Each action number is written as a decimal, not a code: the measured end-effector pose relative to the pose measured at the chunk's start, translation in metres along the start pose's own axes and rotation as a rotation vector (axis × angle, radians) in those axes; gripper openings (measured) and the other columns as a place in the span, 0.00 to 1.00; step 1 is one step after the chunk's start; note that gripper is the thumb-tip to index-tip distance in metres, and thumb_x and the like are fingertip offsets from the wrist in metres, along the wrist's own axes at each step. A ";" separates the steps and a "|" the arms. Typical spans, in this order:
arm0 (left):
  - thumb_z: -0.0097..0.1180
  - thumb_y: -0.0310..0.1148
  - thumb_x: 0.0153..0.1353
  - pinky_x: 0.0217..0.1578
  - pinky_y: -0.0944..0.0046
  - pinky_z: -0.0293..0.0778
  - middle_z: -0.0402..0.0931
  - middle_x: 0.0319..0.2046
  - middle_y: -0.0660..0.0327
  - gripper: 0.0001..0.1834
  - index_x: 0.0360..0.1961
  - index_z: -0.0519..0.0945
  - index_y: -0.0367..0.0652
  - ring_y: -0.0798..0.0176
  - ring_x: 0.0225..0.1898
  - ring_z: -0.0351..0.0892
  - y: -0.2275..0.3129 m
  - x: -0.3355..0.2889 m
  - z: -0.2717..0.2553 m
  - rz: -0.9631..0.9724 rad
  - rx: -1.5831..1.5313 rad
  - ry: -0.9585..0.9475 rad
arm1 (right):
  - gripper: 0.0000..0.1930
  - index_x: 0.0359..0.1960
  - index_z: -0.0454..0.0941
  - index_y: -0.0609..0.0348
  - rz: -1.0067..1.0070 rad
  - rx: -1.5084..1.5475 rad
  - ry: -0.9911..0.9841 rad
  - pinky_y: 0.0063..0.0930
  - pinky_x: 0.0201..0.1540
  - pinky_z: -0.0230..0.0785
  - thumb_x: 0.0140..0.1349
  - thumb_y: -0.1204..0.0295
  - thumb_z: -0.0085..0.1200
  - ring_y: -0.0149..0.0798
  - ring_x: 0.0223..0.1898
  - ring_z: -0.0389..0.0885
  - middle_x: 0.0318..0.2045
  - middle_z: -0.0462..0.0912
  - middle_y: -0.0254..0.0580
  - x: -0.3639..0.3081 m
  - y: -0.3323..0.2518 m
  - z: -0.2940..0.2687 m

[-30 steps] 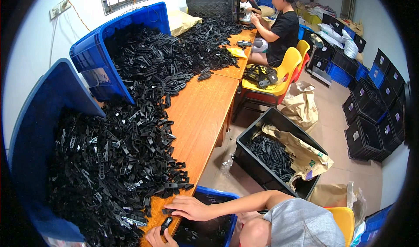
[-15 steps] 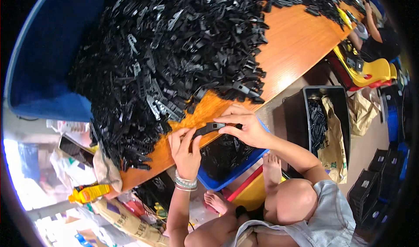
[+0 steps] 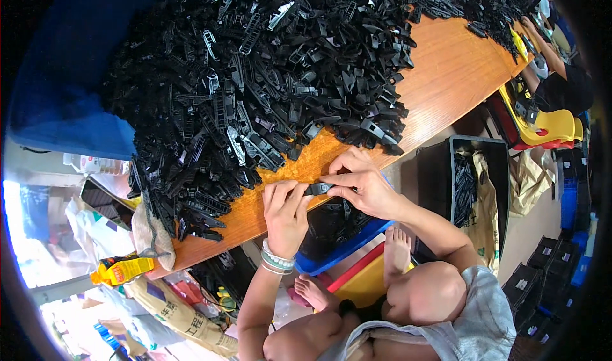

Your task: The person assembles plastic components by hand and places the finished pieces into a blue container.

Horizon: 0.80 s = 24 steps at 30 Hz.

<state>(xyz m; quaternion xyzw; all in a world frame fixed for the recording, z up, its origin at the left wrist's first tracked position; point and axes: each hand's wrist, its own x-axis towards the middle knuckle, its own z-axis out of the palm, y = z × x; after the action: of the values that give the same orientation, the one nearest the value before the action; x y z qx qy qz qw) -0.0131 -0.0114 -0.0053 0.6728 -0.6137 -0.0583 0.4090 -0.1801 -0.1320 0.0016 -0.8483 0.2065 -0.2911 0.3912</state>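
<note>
Between my two hands is a small black plastic part (image 3: 318,189), held over the table's near edge. The fingers of my left hand (image 3: 285,214) pinch its left end. At its right end, the thumb and fingers of my right hand (image 3: 361,184) close on it, hiding that end. Beyond my hands a large heap of similar black plastic parts (image 3: 274,87) covers much of the wooden table (image 3: 440,74). Right below my hands stands a blue bin (image 3: 344,246) with black parts inside, partly hidden by my hands.
A black crate (image 3: 449,170) with black parts and brown paper stands to the right. Past it are a yellow chair (image 3: 554,126) and another person's arm (image 3: 548,52). A yellow bottle (image 3: 124,270) and a cloth sack (image 3: 153,233) lie at the left. Dark crates (image 3: 526,281) are stacked far right.
Both hands have come closer together around the black part, which shows less of its length now. The view has shifted slightly, so the heap appears farther right.
</note>
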 end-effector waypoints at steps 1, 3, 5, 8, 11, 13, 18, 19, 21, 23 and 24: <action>0.64 0.20 0.50 0.43 0.56 0.70 0.75 0.36 0.56 0.12 0.38 0.82 0.36 0.51 0.40 0.73 0.000 0.001 0.000 0.002 0.002 0.004 | 0.13 0.39 0.85 0.59 -0.019 -0.027 -0.010 0.37 0.46 0.62 0.50 0.73 0.66 0.42 0.42 0.73 0.34 0.77 0.37 0.000 -0.002 0.002; 0.65 0.21 0.49 0.44 0.55 0.70 0.75 0.36 0.56 0.12 0.38 0.82 0.36 0.51 0.41 0.73 0.000 0.001 -0.002 -0.016 -0.028 0.003 | 0.12 0.38 0.85 0.59 -0.011 0.001 0.013 0.36 0.47 0.61 0.50 0.73 0.66 0.42 0.42 0.72 0.35 0.76 0.36 -0.002 -0.001 0.005; 0.66 0.22 0.49 0.44 0.55 0.70 0.75 0.37 0.56 0.13 0.38 0.82 0.36 0.51 0.41 0.73 -0.001 0.001 0.000 -0.009 -0.031 0.005 | 0.13 0.39 0.85 0.59 0.010 -0.027 0.016 0.36 0.48 0.62 0.51 0.72 0.66 0.42 0.41 0.73 0.35 0.77 0.38 -0.003 -0.002 0.005; 0.67 0.24 0.50 0.43 0.56 0.71 0.75 0.37 0.56 0.14 0.39 0.82 0.36 0.52 0.40 0.73 0.001 0.007 -0.012 0.014 -0.049 0.013 | 0.14 0.42 0.83 0.61 -0.023 -0.003 -0.092 0.37 0.47 0.66 0.53 0.72 0.64 0.45 0.42 0.75 0.36 0.77 0.41 -0.005 -0.002 -0.002; 0.63 0.25 0.54 0.45 0.55 0.71 0.74 0.42 0.55 0.16 0.45 0.81 0.37 0.51 0.45 0.72 -0.002 0.020 -0.034 0.077 0.177 0.078 | 0.15 0.45 0.81 0.63 -0.041 0.116 -0.179 0.39 0.46 0.69 0.55 0.73 0.63 0.47 0.42 0.76 0.37 0.78 0.44 0.000 -0.010 -0.015; 0.59 0.25 0.53 0.50 0.54 0.69 0.73 0.49 0.53 0.21 0.51 0.77 0.38 0.49 0.51 0.71 -0.005 0.037 -0.044 0.198 0.563 0.038 | 0.15 0.44 0.80 0.63 -0.186 -0.136 0.037 0.38 0.44 0.70 0.55 0.74 0.62 0.47 0.42 0.76 0.41 0.77 0.45 0.018 0.003 -0.018; 0.54 0.24 0.53 0.55 0.52 0.67 0.71 0.56 0.51 0.25 0.56 0.73 0.37 0.48 0.57 0.68 -0.023 0.052 -0.041 0.246 0.801 -0.072 | 0.13 0.41 0.82 0.57 -0.287 -0.632 0.274 0.35 0.44 0.64 0.52 0.74 0.56 0.42 0.47 0.72 0.44 0.75 0.40 0.060 0.008 -0.011; 0.53 0.24 0.53 0.56 0.52 0.67 0.70 0.57 0.51 0.26 0.56 0.73 0.37 0.47 0.58 0.68 -0.026 0.053 -0.039 0.256 0.795 -0.089 | 0.13 0.38 0.83 0.56 -0.309 -0.647 0.248 0.36 0.46 0.61 0.50 0.72 0.54 0.43 0.49 0.70 0.44 0.75 0.39 0.061 0.012 -0.006; 0.52 0.23 0.53 0.55 0.52 0.67 0.71 0.56 0.50 0.24 0.55 0.73 0.35 0.47 0.57 0.68 -0.029 0.053 -0.038 0.277 0.791 -0.085 | 0.12 0.36 0.83 0.56 -0.360 -0.661 0.257 0.36 0.45 0.62 0.49 0.71 0.54 0.42 0.48 0.71 0.44 0.75 0.40 0.061 0.018 0.001; 0.52 0.23 0.53 0.55 0.51 0.68 0.72 0.55 0.50 0.23 0.54 0.74 0.34 0.47 0.57 0.69 -0.029 0.050 -0.039 0.292 0.788 -0.082 | 0.12 0.36 0.83 0.56 -0.358 -0.655 0.224 0.36 0.45 0.62 0.49 0.71 0.54 0.42 0.49 0.71 0.45 0.75 0.40 0.052 0.019 0.001; 0.52 0.24 0.53 0.54 0.51 0.69 0.73 0.54 0.49 0.23 0.53 0.74 0.33 0.48 0.56 0.70 -0.027 0.047 -0.040 0.343 0.772 -0.072 | 0.11 0.35 0.82 0.56 -0.351 -0.653 0.194 0.36 0.46 0.63 0.49 0.71 0.54 0.42 0.49 0.71 0.46 0.75 0.40 0.047 0.020 0.001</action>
<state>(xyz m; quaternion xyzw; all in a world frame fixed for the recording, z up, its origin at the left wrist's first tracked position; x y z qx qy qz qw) 0.0422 -0.0356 0.0237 0.6623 -0.7074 0.2214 0.1090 -0.1471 -0.1706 0.0013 -0.9192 0.1759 -0.3515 0.0235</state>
